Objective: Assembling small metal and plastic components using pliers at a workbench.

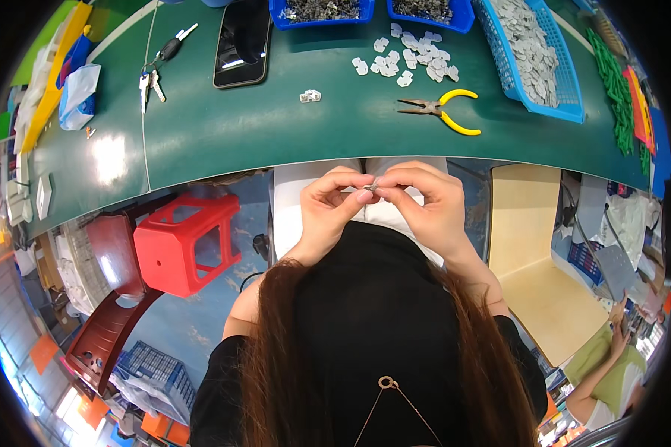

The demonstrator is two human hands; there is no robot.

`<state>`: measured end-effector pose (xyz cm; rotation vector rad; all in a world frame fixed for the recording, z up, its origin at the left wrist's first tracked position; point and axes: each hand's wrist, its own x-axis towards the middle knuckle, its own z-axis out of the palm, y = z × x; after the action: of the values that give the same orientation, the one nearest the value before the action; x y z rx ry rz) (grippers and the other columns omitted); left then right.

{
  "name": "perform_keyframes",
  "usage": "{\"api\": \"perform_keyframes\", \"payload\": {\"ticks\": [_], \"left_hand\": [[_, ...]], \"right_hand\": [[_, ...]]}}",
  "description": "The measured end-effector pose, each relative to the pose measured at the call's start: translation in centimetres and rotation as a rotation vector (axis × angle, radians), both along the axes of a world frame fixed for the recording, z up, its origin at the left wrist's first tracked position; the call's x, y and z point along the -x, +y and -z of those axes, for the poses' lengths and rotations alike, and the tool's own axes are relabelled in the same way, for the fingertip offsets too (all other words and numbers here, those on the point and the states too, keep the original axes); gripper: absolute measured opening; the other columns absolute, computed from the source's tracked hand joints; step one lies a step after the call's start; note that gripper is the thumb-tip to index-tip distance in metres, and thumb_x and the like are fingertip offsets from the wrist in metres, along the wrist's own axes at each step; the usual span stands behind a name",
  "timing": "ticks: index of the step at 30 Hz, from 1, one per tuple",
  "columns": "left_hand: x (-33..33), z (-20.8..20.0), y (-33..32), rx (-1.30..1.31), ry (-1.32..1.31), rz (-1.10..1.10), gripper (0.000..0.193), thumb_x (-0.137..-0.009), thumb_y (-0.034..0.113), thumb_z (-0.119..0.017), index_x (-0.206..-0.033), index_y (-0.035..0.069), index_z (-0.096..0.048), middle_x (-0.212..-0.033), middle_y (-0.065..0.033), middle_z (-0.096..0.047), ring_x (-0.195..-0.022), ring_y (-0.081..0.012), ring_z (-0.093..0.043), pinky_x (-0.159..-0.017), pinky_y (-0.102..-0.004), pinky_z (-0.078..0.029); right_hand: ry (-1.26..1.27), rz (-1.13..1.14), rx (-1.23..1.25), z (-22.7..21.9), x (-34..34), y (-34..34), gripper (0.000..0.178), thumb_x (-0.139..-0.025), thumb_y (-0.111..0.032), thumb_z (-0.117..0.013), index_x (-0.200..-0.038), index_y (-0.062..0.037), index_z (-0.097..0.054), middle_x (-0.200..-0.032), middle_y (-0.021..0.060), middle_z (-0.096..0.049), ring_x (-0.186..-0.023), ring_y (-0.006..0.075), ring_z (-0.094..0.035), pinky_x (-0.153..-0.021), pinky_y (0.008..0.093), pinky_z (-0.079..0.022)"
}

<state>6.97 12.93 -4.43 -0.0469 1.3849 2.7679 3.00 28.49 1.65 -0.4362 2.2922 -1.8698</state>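
My left hand (pixel 334 207) and my right hand (pixel 425 201) meet over my lap, just in front of the table edge. Between their pinched fingertips is a small metallic part (pixel 371 188), mostly hidden by the fingers, so its exact kind does not show. On the green table (pixel 224 127) beyond lies one small white-and-metal piece (pixel 310 96). Farther right is a loose heap of small white plastic pieces (pixel 426 56). Pliers with yellow handles (pixel 449 112) rest on the table nearer to me, jaws pointing left.
Two blue bins (pixel 324 22) of small metal parts stand at the far edge. A light-blue basket (pixel 566 89) holds more white pieces. A phone (pixel 242 45) and keys (pixel 153 78) lie left. A red stool (pixel 179 253) and a wooden chair (pixel 533 231) flank me; another person (pixel 604 365) is at lower right.
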Motion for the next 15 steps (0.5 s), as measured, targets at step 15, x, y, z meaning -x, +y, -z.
{"api": "perform_keyframes", "payload": {"ticks": [15], "left_hand": [[0.1,-1.5,-0.4,0.109,0.048,0.023,0.019,-0.080,-0.007,-0.064,-0.098,-0.005,-0.063,-0.099,-0.0115,-0.060,-0.089,-0.0184,-0.062,-0.079,-0.0283,-0.054]], "right_hand": [[0.065,0.060,0.001,0.1,-1.2,-0.5,0.011,-0.079,0.007,-0.063,-0.089,0.0022,-0.061,-0.085,0.0081,-0.060,-0.074,0.0140,-0.059,-0.067,0.0247,-0.048]]}}
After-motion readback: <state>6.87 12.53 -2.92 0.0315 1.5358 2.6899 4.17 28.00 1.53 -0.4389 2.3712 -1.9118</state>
